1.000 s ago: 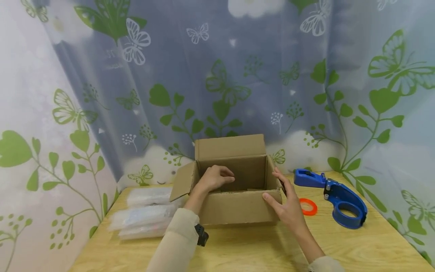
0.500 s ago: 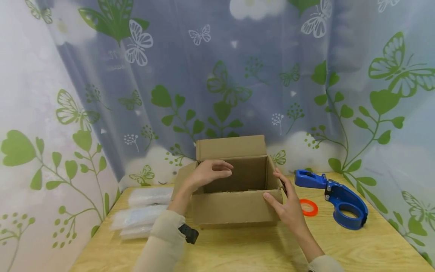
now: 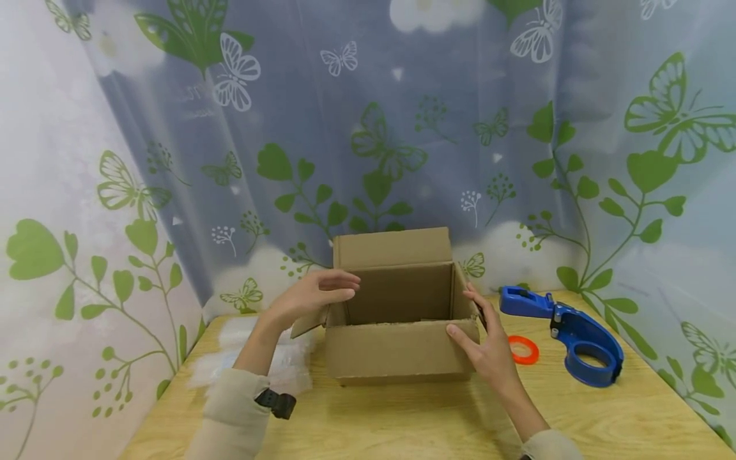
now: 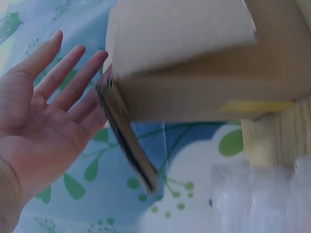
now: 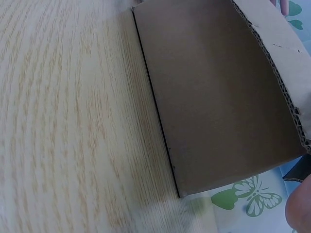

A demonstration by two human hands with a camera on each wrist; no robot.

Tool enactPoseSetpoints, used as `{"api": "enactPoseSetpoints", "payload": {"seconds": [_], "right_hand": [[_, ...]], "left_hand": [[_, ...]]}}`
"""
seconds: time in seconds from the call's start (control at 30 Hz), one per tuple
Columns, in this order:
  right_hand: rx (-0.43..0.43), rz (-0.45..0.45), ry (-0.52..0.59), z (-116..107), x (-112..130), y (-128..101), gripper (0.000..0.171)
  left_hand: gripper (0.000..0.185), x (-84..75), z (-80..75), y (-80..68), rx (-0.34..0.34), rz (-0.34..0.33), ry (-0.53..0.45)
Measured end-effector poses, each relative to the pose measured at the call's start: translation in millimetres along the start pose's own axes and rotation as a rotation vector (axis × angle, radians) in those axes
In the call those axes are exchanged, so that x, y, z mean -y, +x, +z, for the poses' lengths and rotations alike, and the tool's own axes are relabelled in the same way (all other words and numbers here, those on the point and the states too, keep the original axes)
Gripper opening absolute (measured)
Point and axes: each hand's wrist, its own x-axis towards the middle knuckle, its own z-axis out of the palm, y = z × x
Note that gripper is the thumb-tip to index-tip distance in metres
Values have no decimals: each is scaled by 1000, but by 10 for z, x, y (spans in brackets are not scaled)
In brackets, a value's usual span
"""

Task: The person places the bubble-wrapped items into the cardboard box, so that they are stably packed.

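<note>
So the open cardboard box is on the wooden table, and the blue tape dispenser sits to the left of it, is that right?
Not quite. The cardboard box does stand open on the wooden table, but the blue tape dispenser sits to the right of it, as the head view shows.

Count on my tabletop (image 3: 402,421): four kinds of thing.
I see one cardboard box (image 3: 397,348), one blue tape dispenser (image 3: 581,342), one orange tape ring (image 3: 524,349), and a stack of roughly three clear plastic packets (image 3: 230,364); I cannot count them exactly.
</note>
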Motion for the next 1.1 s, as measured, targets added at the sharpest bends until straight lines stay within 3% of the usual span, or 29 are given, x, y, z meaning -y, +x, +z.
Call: {"api": "enactPoseSetpoints", "payload": {"seconds": [0.33,0.57,0.87,1.1], "right_hand": [[-8,-24,13,1,-15,11,66],[-8,-32,7,25,-31,13,66],[-9,-25,15,28,-28,0,65],[-13,-24,15,17,-17,-13,65]], "left_hand": [[44,163,-258,-315,-85,13,-89],[48,328,-459,-585,-131,-4,-101],[50,543,-604,-953,-120,-115,-32],[54,781,-693,-1182,-111,-160,-41]]}}
